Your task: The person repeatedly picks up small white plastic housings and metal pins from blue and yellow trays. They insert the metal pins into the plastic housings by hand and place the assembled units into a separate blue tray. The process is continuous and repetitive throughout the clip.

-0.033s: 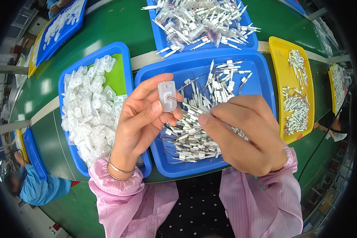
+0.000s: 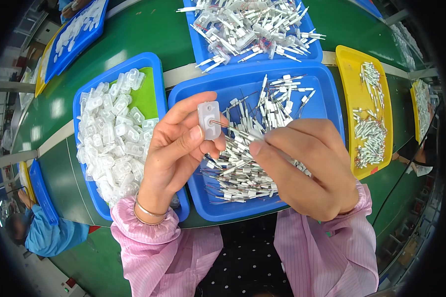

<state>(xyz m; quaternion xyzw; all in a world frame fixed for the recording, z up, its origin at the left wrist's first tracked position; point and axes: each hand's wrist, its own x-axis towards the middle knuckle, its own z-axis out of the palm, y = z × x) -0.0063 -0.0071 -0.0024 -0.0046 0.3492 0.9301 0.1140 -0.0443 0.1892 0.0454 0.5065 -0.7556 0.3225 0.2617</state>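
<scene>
My left hand (image 2: 172,141) is closed on a small translucent plastic housing (image 2: 212,130), pinched upright between thumb and fingers. Between thumb and forefinger, my right hand (image 2: 312,168) grips a wire lead with a white end piece (image 2: 255,134). The thin reddish-brown end of this lead meets the middle of the housing's face; how far in it sits, I cannot tell. Both hands hover over a blue tray (image 2: 210,212) heaped with white-tipped wire leads (image 2: 240,180). My right fingers hide part of the lead.
Left of my hands, a blue tray (image 2: 158,74) holds a pile of translucent housings (image 2: 116,143). Behind, another blue tray (image 2: 313,52) carries housings joined with leads (image 2: 252,29). A yellow tray (image 2: 349,99) with leads lies right. A person in blue (image 2: 54,232) is at far left.
</scene>
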